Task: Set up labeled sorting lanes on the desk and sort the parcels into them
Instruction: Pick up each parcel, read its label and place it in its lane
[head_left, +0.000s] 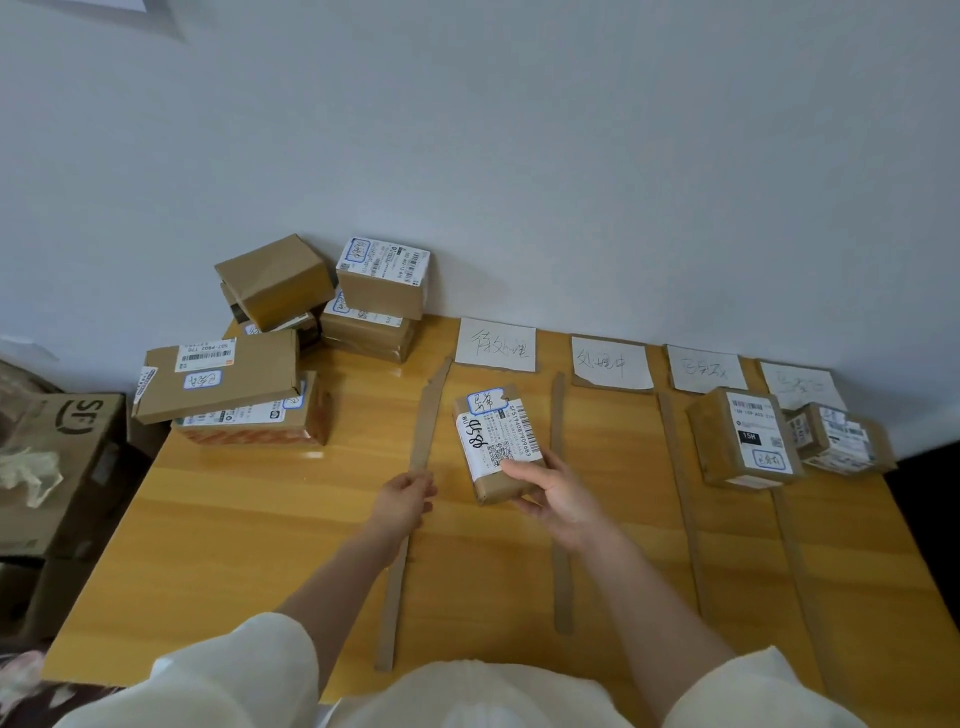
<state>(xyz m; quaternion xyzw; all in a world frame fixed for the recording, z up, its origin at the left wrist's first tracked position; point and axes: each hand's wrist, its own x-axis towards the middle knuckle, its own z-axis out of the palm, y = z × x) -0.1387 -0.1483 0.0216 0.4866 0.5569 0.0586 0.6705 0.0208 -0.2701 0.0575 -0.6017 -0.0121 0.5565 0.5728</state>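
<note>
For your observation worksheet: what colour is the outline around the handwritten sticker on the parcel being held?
Blue, on the parcel in the right hand; seen in the head view.

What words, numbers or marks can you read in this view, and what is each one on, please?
"SF5194087900683": held parcel, beside the barcode.
"4588": handwritten on the same parcel, the last digits uncertain.
"15H": black patch on right-hand parcel.
"SF": carton left of the desk.
"507-P802 170": flat parcel, seen upside down.
Four lane cards: handwritten Chinese, not clearly legible.
Other labels: too small.
</note>
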